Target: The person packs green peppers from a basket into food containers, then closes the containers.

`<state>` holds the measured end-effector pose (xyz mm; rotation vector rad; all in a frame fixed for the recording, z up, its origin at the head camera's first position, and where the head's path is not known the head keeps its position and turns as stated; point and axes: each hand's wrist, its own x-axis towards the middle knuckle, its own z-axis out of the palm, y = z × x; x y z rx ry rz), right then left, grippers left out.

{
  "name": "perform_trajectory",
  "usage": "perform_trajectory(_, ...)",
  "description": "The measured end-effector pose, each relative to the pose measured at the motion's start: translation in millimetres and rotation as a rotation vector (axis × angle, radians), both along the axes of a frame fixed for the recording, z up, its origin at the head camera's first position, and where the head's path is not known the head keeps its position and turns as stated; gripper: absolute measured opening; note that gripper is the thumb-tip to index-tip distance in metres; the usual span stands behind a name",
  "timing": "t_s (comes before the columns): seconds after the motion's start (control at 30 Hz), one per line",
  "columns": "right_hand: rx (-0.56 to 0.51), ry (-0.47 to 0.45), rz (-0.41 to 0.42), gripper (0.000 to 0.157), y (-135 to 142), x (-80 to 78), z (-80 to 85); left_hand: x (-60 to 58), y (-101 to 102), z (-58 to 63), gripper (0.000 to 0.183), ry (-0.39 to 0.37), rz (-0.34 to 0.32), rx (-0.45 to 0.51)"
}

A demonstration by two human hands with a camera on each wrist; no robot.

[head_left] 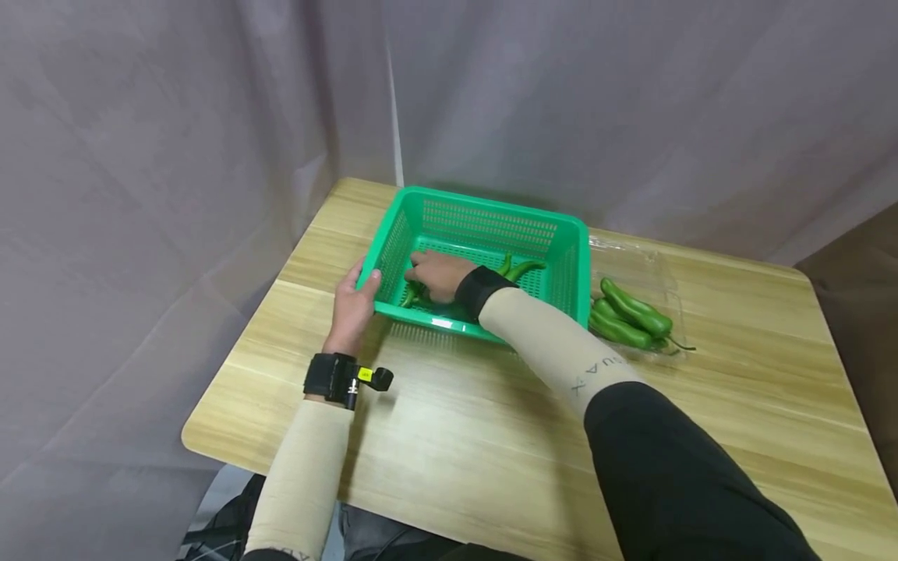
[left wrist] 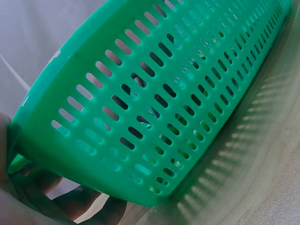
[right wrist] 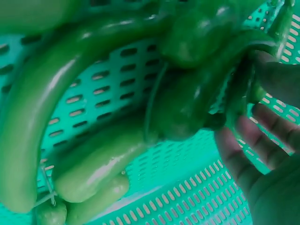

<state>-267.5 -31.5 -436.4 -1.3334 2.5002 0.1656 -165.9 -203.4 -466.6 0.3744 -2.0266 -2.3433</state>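
A green plastic basket with slotted walls stands on the table. My left hand grips its near left corner, thumb over the rim and fingers outside and underneath; in the left wrist view the basket's slotted wall fills most of the picture. Inside the basket, my right hand reaches low towards the left end. Several green peppers lie there, partly hidden by that arm. The right wrist view has the right hand's spread fingers beside a dark green pepper, not closed around it.
To the right of the basket, a few large green peppers lie on a clear plastic bag on the wooden table. Grey curtains hang behind and to the left of the table.
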Motion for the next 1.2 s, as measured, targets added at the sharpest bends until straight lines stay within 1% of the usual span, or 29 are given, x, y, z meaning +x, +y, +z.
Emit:
perform_trajectory(0.1, -0.011, 0.033, 0.009, 0.039, 2, -1.0, -0.3, -1.5, 1, -1.2, 0.051, 0.001, -0.012, 0.009)
perform_trajectory(0.17, -0.019, 0.031, -0.001, 0.037, 3, -2.0, -0.5, -2.4, 2, -1.7, 0.052, -0.001, -0.008, 0.008)
perform_trajectory(0.23, -0.029, 0.011, -0.006, 0.032, 6, -3.3, -1.6, -3.1, 3, -2.5, 0.052, -0.006, -0.006, 0.007)
perform_trajectory(0.3, -0.046, -0.029, -0.022, 0.026, 9, -4.3, -2.4, -3.7, 4, -3.1, 0.052, -0.016, -0.009, -0.004)
perform_trajectory(0.43, -0.099, -0.111, -0.049, 0.029, 19, -6.7, -0.8, -6.0, 5, -3.5, 0.053, -0.023, -0.026, -0.023)
perform_trajectory(0.57, -0.142, -0.195, -0.102, 0.03, 29, -7.1, 15.4, -9.2, 5, -2.9, 0.054, -0.018, -0.025, -0.04)
perform_trajectory(0.63, -0.157, -0.221, -0.129, 0.022, 35, -7.2, 26.4, -10.6, 4, -2.6, 0.055, -0.021, -0.025, -0.045)
perform_trajectory(0.7, -0.166, -0.243, -0.154, 0.01, 43, -7.1, 37.9, -12.6, 4, -2.5, 0.055, -0.028, -0.031, -0.045)
perform_trajectory(0.73, -0.173, -0.252, -0.167, 0.009, 48, -7.0, 43.4, -13.9, 4, -2.5, 0.055, -0.031, -0.034, -0.044)
perform_trajectory(0.8, -0.198, -0.249, -0.178, 0.02, 58, -6.8, 54.0, -16.3, 4, -2.2, 0.055, -0.037, -0.04, -0.048)
perform_trajectory(0.83, -0.214, -0.25, -0.18, 0.021, 63, -6.3, 59.7, -17.6, 3, -2.3, 0.055, -0.038, -0.042, -0.05)
perform_trajectory(0.9, -0.247, -0.248, -0.189, 0.02, 74, -5.3, 69.8, -19.9, 2, -2.4, 0.055, -0.04, -0.043, -0.055)
perform_trajectory(0.97, -0.28, -0.254, -0.198, 0.014, 85, -4.1, 78.9, -21.6, 0, -3.0, 0.056, -0.048, -0.046, -0.066)
perform_trajectory(1.0, -0.294, -0.254, -0.201, 0.016, 90, -3.5, 82.9, -22.2, -1, -3.1, 0.056, -0.051, -0.048, -0.069)
perform_trajectory(1.07, -0.323, -0.253, -0.213, 0.029, 101, -2.2, 90.0, -22.7, -4, -3.0, 0.056, -0.054, -0.048, -0.068)
perform_trajectory(1.13, -0.354, -0.234, -0.212, 0.039, 113, -1.3, 96.3, -23.5, -7, -2.8, 0.056, -0.053, -0.049, -0.062)
perform_trajectory(1.2, -0.388, -0.201, -0.212, 0.043, 125, -0.6, 101.4, -24.1, -10, -2.1, 0.056, -0.049, -0.049, -0.052)
